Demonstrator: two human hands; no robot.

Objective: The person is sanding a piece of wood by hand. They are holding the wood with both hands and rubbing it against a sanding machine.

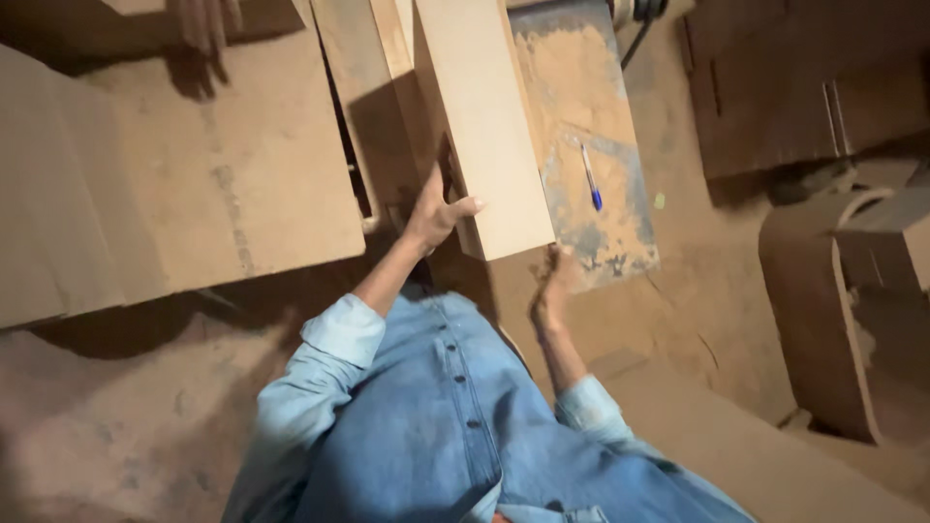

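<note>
— While the person's left hand (433,215) presses against the left face of the pale board (484,126), where do its fingers sit?

— Fingers are spread; the thumb points right, along the board's lower left edge; the other fingers lie up the shadowed side; the board is touched, not pinched.

— And the right hand (552,291)?

— It sits just below the board's near right corner, fingers curled upward against that end; whether they close on the edge cannot be told.

— Orientation of the board?

— Long axis runs away from the person, from the near end by the hands up to the top of the frame, tilted slightly leftward; it rests over the dusty machine table (620,232).

— Count the items.

— One pale board in hand; two more upright boards (363,107) just left of it; one wide flat sheet (194,184) farther left; one blue pen (591,177) on the table, right of the board, lying almost parallel to it; one other person's hand (205,21) on the sheet at the top left.
</note>
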